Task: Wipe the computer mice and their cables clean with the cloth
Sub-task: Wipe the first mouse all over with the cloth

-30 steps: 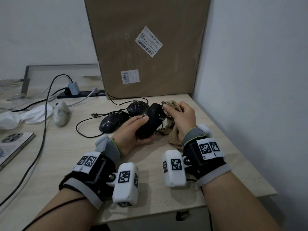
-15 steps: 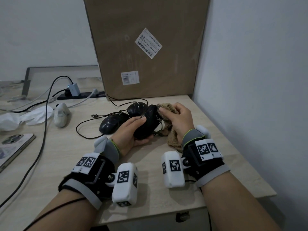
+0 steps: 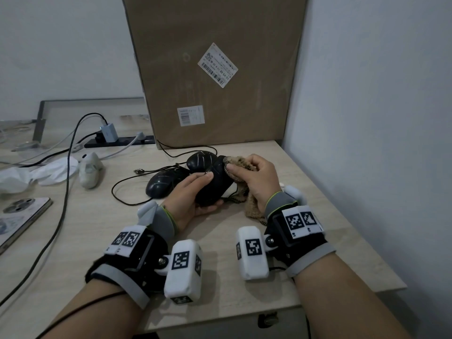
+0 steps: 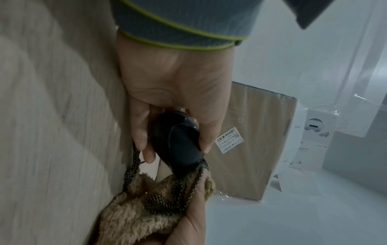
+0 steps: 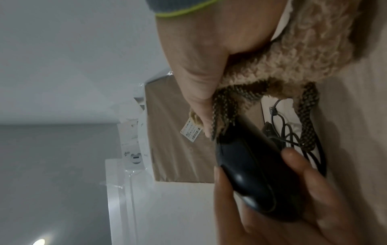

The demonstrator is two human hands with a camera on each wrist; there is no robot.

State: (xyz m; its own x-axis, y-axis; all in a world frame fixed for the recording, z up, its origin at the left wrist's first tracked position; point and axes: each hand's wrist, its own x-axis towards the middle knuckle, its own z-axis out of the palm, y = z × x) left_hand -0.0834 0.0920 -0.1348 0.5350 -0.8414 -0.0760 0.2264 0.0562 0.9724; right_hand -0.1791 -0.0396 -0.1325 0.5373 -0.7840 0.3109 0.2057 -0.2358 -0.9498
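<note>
My left hand grips a black computer mouse just above the desk, thumb on top and fingers curled under it. My right hand holds a fluffy brown cloth bunched against the mouse's far end. In the left wrist view the mouse sits between thumb and fingers, with the cloth at its tip. In the right wrist view the cloth meets the mouse. Two more black mice lie behind, their cables looping over the desk.
A tall cardboard box leans on the wall at the back. A white mouse, crumpled white tissue, a phone and a power strip with cables lie to the left. The wall stands close on the right.
The right hand has slid the cloth a little left along the far end of the held mouse. The left hand keeps its grip and has hardly moved.
</note>
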